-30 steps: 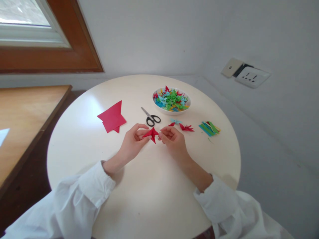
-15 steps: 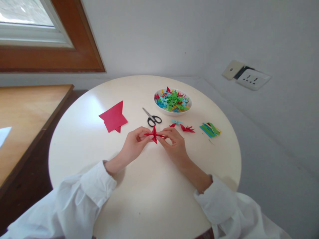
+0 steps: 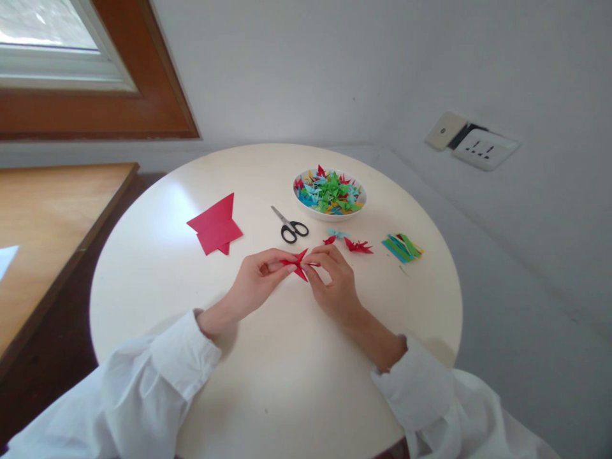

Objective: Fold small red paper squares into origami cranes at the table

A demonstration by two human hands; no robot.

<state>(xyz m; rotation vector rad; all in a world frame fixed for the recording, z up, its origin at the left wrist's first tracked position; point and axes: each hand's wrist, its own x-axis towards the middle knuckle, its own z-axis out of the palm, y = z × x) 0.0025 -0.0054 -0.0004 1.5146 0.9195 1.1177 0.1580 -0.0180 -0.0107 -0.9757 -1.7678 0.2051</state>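
Between my two hands is a red origami crane (image 3: pixel 299 264), its pointed wings sticking out above and below my fingertips. My left hand (image 3: pixel 261 278) pinches its left side between thumb and fingers. From the right, my right hand (image 3: pixel 335 280) pinches the other side, fingers closed round a part I see only in pieces. Just beyond my hands lie black-handled scissors (image 3: pixel 292 229), blades pointing to the far left. Close to my right knuckles rest small folded red cranes (image 3: pixel 358 246) and a light blue one (image 3: pixel 338 234).
A white bowl (image 3: pixel 329 215) full of colourful paper cranes stands at the back of the round white table (image 3: pixel 268 370). Red paper sheets (image 3: pixel 217 225) lie at left, coloured paper strips (image 3: pixel 402 247) at right. A wall socket (image 3: pixel 485 149) and a wooden table (image 3: pixel 62 191) flank it.
The red crane's wings, upright and spread straight up and down before, now slant toward the right. My fingers have drawn closer together around it. The view has shifted slightly.
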